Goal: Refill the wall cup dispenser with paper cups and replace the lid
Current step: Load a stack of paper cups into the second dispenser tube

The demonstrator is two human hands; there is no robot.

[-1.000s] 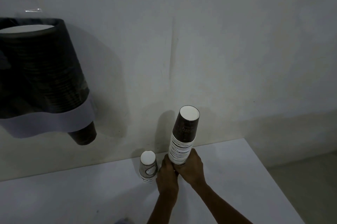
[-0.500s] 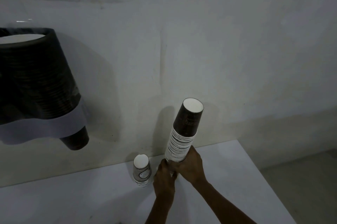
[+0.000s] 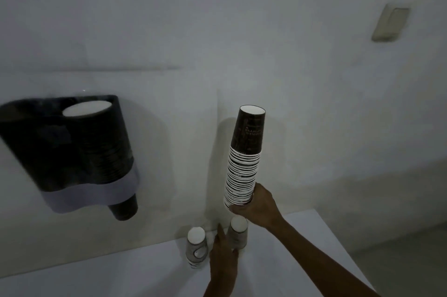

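Head view, dim light. The right hand [image 3: 257, 202] is closed around the bottom part of a tall stack of paper cups [image 3: 244, 158], nested upside down and lifted off the table, leaning a bit to the left at its lower end. The top cup is dark brown with faint print and a white round base facing up; below it the rolled rims make many thin white rings, close together.

The left hand [image 3: 223, 262] is lower, w/ fingers straight and loosely together, flat against the side of a short pale cup stack [image 3: 238, 235] that stands on the table [image 3: 314, 243]. I cannot tell if it grips it or only touches. Just beside, on the left, stands another short stack [image 3: 196, 249], pale w/ a dark oval mark, white base up.

The table top is smooth, matte, pale.

On the wall [image 3: 290, 54] at left hangs the cup dispenser [image 3: 65, 151]: dark glossy tube body, ribbed by cups inside, w/ a lighter grey wavy band at the bottom. One dark cup [image 3: 123, 208] sticks out under it. At its open top a white disc shape shows. The wall is rough, painted, off-white; a small beige rectangular plate [image 3: 390, 24] is at upper right.
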